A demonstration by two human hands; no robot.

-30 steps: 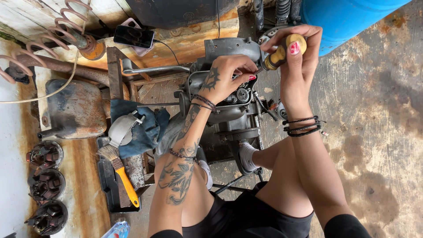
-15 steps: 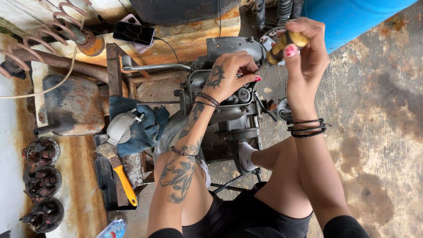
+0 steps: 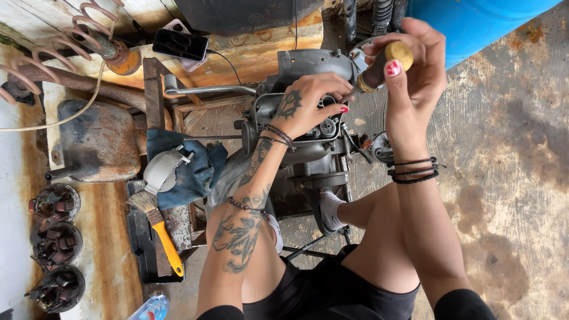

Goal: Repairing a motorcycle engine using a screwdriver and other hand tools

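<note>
Tip of screwdriver [image 3: 379, 68] staying hidden behind left hand [image 3: 308, 106], so contact point on engine [image 3: 308, 136] remaining unclear. Right hand [image 3: 415, 77] wrapping closed around wooden handle above engine, left fingers pressing onto engine top. Now tilting handle further right than earlier.

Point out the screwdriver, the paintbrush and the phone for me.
screwdriver [image 3: 385, 62], head view, on its wooden handle in the right hand [image 3: 415, 77].
paintbrush [image 3: 166, 246], head view, on its yellow handle.
phone [image 3: 179, 44], head view, on the middle of its dark screen.
</note>
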